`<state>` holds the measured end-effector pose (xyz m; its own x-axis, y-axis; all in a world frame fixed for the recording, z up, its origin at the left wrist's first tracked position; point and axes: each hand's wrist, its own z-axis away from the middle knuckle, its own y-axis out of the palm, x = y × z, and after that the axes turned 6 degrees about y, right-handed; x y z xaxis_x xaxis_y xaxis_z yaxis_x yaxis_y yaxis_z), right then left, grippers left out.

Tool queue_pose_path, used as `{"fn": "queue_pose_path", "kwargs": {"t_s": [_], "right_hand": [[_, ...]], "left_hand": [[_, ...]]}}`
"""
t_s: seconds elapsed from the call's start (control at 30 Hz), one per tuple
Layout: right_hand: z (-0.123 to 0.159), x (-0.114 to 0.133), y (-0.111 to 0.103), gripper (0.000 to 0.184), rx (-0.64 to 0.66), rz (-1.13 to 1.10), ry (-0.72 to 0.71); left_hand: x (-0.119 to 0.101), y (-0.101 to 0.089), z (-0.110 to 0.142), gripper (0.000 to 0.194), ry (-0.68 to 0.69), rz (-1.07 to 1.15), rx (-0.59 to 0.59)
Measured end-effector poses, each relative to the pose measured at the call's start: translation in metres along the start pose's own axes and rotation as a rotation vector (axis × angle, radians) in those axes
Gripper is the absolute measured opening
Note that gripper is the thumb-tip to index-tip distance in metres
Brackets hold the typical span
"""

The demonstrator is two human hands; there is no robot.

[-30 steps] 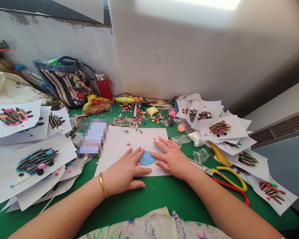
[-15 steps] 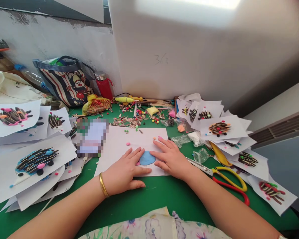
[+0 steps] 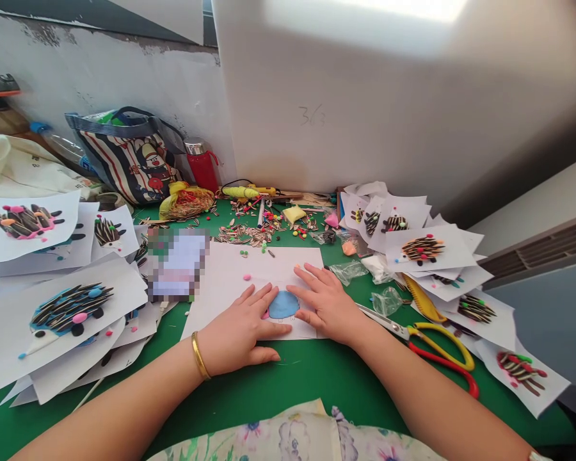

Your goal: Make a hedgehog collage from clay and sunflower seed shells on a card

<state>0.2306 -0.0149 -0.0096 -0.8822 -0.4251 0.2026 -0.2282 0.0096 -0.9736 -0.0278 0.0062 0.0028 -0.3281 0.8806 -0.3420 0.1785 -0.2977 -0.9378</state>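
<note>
Blue patch: flat and rounded, lying on a white sheet on the green counter, between the two hands. Short drawn lines show on the sheet just below it. A pink piece lies at its left edge, partly covered by a hand.

Left hand: palm down on the sheet, to the left of the patch; fingers extended and parted, pinching nothing. A gold bracelet is on the wrist.

Right hand: palm down on the opposite side; fingers spread, their tips at the patch's right edge. Whether they press on it cannot be told.

A pink ball lies on the sheet beyond the left hand. Scissors with yellow and red handles lie on the counter, partly behind the right forearm. To the left of the sheet is a phone, its screen obscured.

Seeds are scattered beyond the sheet, near a yellow packet. Cards bearing seed-covered hedgehogs are piled at both sides: left pile, right pile. At the rear stand a striped bag and a red flask.
</note>
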Motion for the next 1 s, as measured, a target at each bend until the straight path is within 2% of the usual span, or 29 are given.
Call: {"fn": "queue_pose_path", "kwargs": {"t_s": [0.23, 0.4, 0.63, 0.87, 1.0], "right_hand": [[-0.002, 0.004, 0.002, 0.049, 0.032, 0.036, 0.0], [0.0, -0.002, 0.0, 0.047, -0.001, 0.028, 0.01], [0.003, 0.005, -0.005, 0.047, 0.033, 0.034, -0.121], [0.003, 0.007, -0.01, 0.036, -0.002, 0.063, -0.086], [0.004, 0.009, -0.009, 0.043, 0.004, 0.052, -0.113]], "left_hand": [[0.001, 0.001, 0.0, 0.054, 0.007, 0.005, -0.013], [0.001, 0.0, 0.001, 0.054, 0.006, 0.01, -0.009], [0.001, 0.001, 0.0, 0.057, 0.001, 0.009, -0.016], [0.0, 0.0, 0.0, 0.053, 0.001, 0.006, -0.002], [0.0, -0.001, 0.0, 0.056, 0.0, 0.005, -0.003]]}}
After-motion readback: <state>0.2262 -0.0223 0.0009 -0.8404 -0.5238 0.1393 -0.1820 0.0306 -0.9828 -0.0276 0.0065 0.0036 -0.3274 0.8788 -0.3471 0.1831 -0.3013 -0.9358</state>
